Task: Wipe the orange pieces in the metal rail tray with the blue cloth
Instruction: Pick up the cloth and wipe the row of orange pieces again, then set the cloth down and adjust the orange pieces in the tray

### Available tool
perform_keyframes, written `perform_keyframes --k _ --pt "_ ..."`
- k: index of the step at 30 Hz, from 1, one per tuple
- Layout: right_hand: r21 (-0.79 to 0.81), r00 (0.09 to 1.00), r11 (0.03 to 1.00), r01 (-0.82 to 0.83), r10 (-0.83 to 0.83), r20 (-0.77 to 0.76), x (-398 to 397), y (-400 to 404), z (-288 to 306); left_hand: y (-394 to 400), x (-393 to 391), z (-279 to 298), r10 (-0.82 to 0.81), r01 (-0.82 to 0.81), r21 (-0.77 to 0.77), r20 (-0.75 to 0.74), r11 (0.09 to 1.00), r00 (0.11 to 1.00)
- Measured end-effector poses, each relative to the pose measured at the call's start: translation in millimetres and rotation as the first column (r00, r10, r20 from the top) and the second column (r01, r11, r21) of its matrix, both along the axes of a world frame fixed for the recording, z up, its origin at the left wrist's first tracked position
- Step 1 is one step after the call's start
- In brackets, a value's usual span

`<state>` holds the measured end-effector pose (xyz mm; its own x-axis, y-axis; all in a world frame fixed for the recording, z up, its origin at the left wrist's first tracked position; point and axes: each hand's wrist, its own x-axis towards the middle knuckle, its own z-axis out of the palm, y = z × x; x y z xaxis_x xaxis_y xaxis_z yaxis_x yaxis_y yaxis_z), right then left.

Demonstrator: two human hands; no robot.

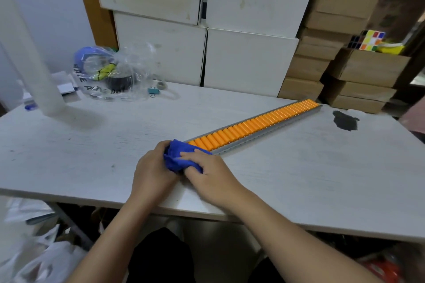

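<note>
A long metal rail tray (271, 133) lies diagonally on the white table, from the middle toward the far right. Several orange pieces (257, 122) fill it in a row. A bunched blue cloth (178, 154) rests on the tray's near end and covers the nearest pieces. My left hand (153, 171) grips the cloth from the left. My right hand (210, 176) presses on it from the right, fingers over the fabric.
A clear plastic bag (115, 71) with tape rolls and a binder clip (153, 91) sit at the far left. A white post (34, 57) stands at the left. White and cardboard boxes line the back. A dark stain (346, 120) marks the table's right side.
</note>
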<state>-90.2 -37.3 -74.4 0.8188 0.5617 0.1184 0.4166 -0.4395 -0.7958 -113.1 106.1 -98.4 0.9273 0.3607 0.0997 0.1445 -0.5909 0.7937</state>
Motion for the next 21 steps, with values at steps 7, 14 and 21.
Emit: perform_keyframes --k 7,14,21 --pt "0.144 0.888 0.930 0.338 -0.366 0.277 2 -90 3 -2 0 0 0.006 -0.007 0.057 0.006 0.998 1.000" --pt "-0.263 0.986 0.953 0.152 -0.128 0.108 -9 -143 -4 -2 1 -1 0.034 -0.034 0.064 0.009 0.997 0.999" --pt "0.011 0.862 0.862 0.507 -0.507 0.009 101 -132 15 -2 1 -2 0.036 -0.036 0.056 -0.001 0.998 0.999"
